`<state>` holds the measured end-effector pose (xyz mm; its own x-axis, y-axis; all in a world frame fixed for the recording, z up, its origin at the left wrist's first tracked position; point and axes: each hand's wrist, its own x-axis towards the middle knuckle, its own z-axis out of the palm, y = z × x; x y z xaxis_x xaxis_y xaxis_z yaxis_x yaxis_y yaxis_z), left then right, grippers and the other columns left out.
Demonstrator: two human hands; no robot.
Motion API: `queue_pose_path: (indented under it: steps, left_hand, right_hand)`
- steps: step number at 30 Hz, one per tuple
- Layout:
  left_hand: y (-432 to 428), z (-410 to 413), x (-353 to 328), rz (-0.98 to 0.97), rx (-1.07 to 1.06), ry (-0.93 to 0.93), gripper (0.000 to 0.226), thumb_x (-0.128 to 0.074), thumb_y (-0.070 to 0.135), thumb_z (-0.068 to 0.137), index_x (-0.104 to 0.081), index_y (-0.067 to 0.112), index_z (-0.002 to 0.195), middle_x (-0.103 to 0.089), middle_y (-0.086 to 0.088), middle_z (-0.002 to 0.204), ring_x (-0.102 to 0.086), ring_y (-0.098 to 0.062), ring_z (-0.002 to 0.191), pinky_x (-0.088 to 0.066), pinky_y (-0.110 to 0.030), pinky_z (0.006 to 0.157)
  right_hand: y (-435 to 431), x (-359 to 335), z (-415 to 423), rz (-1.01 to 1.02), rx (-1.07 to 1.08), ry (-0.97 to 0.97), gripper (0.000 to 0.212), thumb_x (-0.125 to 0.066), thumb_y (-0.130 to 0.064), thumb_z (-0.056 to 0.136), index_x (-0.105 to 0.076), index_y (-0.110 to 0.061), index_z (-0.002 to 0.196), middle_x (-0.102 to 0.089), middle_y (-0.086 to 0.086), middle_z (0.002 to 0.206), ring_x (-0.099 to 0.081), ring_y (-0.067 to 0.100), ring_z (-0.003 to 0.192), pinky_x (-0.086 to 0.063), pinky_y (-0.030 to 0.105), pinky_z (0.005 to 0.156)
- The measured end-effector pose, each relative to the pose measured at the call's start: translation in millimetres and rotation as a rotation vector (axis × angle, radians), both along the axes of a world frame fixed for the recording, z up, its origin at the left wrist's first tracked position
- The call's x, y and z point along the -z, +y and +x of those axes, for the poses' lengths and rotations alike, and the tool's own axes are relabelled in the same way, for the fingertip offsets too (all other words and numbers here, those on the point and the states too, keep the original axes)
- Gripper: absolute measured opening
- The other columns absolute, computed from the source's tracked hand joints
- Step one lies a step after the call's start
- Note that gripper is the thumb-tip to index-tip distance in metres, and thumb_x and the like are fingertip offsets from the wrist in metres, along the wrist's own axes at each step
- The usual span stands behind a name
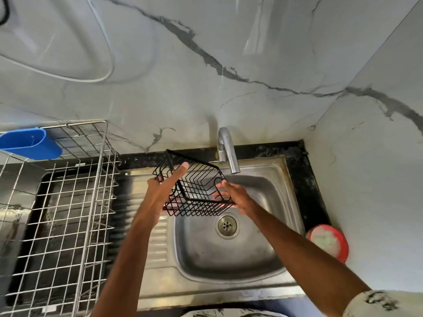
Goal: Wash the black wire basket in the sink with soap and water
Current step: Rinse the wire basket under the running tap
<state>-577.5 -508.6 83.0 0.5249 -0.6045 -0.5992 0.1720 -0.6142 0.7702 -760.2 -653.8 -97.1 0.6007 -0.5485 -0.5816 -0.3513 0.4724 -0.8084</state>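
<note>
Glossy grey wall tiles veined in black; below, a speckled black tabletop framing a dull stainless sink with a ribbed drainboard. Held over the basin, just left of the chrome tap and above the drain: the black wire basket, tilted, rectangular, thin coated rods in open mesh. Left hand on its left wall, thumb over the rim, fingers wrapped outside. Right hand at the near right corner, fingers curled round the wire. Seemingly the wetting or rinsing step; any flow from the spout hard to make out. Next, probably: shift under the spout, turn to reach every rod, fetch soap from the red tub at right. Left of the sink, a steel wire rack carrying a blue plastic holder.
</note>
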Motion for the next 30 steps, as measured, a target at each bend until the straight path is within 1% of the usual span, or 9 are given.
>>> queue_pose_path:
  steps: [3, 6, 10, 13, 15, 20, 25, 28, 30]
  left_hand:
    - [-1.6, -4.9, -3.6, 0.046, -0.003, 0.017, 0.118, -0.079, 0.085, 0.055, -0.047, 0.011, 0.142, -0.054, 0.000, 0.131, -0.055, -0.019, 0.115, -0.048, -0.054, 0.098]
    - [-8.3, -15.7, -1.0, 0.061, -0.055, 0.042, 0.117, -0.085, 0.071, 0.052, -0.042, 0.010, 0.142, -0.055, -0.011, 0.130, -0.058, -0.025, 0.112, -0.052, -0.047, 0.086]
    - [-16.8, -27.6, 4.4, 0.065, -0.139, 0.034, 0.055, -0.084, 0.038, 0.076, -0.058, 0.006, 0.113, -0.062, -0.014, 0.114, -0.061, -0.024, 0.097, -0.052, -0.037, 0.069]
    - [-14.1, -31.2, 7.1, 0.084, -0.141, 0.057, 0.086, -0.088, 0.049, 0.060, -0.053, 0.003, 0.124, -0.059, -0.014, 0.119, -0.060, -0.029, 0.108, -0.057, -0.050, 0.088]
    - [-10.3, -31.2, 10.4, 0.087, -0.105, 0.038, 0.071, -0.086, 0.042, 0.070, -0.044, 0.010, 0.118, -0.056, -0.007, 0.111, -0.058, -0.024, 0.103, -0.052, -0.049, 0.094]
    - [-7.9, -29.8, 15.3, 0.123, -0.038, -0.004, 0.047, -0.081, 0.030, 0.082, -0.048, 0.009, 0.109, -0.055, -0.004, 0.106, -0.060, -0.021, 0.097, -0.055, -0.049, 0.091]
    - [-12.1, -26.4, 12.5, 0.139, -0.030, -0.018, 0.048, -0.081, 0.029, 0.080, -0.051, 0.013, 0.113, -0.063, -0.008, 0.108, -0.066, -0.024, 0.097, -0.051, -0.035, 0.067]
    - [-14.1, -26.8, 13.7, 0.142, -0.034, -0.027, 0.036, -0.082, 0.026, 0.076, -0.061, 0.013, 0.101, -0.069, -0.011, 0.104, -0.068, -0.029, 0.097, -0.055, -0.039, 0.073]
    - [-14.8, -28.6, 10.1, 0.144, -0.036, -0.015, 0.049, -0.084, 0.032, 0.068, -0.062, 0.013, 0.107, -0.070, -0.011, 0.108, -0.069, -0.031, 0.101, -0.056, -0.043, 0.081]
  right_hand:
    - [-6.6, -2.6, -5.5, 0.013, 0.035, -0.020, 0.051, -0.043, -0.051, 0.104, -0.062, -0.011, 0.128, -0.075, 0.016, 0.111, -0.073, 0.036, 0.099, -0.055, 0.048, 0.095]
    - [-17.3, -5.4, -9.7, 0.040, 0.026, 0.006, 0.047, -0.034, -0.044, 0.109, -0.061, -0.010, 0.128, -0.074, 0.017, 0.112, -0.073, 0.035, 0.099, -0.060, 0.041, 0.086]
    - [-29.4, -4.7, -9.7, -0.015, -0.072, 0.170, 0.021, -0.049, -0.016, 0.105, -0.064, -0.005, 0.115, -0.073, 0.007, 0.096, -0.068, 0.023, 0.085, -0.053, 0.027, 0.073]
    - [-36.1, -8.6, -16.7, -0.046, -0.148, 0.200, 0.018, -0.059, 0.003, 0.095, -0.066, -0.009, 0.107, -0.071, 0.009, 0.102, -0.068, 0.022, 0.090, -0.055, 0.034, 0.083]
    - [-40.1, -18.4, -19.8, -0.083, -0.111, 0.213, 0.024, -0.065, 0.007, 0.091, -0.067, -0.012, 0.107, -0.073, 0.007, 0.103, -0.071, 0.018, 0.090, -0.056, 0.036, 0.090]
    - [-53.9, -22.0, -4.6, -0.239, 0.021, 0.371, 0.040, -0.083, 0.002, 0.075, -0.070, -0.004, 0.112, -0.076, 0.012, 0.100, -0.076, 0.022, 0.086, -0.063, 0.040, 0.082]
    - [-58.4, -22.6, -1.8, -0.100, 0.113, 0.275, 0.009, -0.070, -0.003, 0.093, -0.069, 0.003, 0.099, -0.075, 0.023, 0.096, -0.076, 0.031, 0.084, -0.062, 0.045, 0.082]
    - [-45.9, -24.0, 4.1, -0.488, 0.017, 0.479, 0.018, -0.065, -0.005, 0.095, -0.067, 0.003, 0.111, -0.071, 0.008, 0.098, -0.069, 0.019, 0.086, -0.057, 0.026, 0.070]
    - [-28.1, -26.0, 1.5, -0.850, 0.005, 0.471, 0.027, -0.062, -0.008, 0.097, -0.062, -0.001, 0.124, -0.067, 0.011, 0.110, -0.064, 0.020, 0.097, -0.057, 0.031, 0.080]
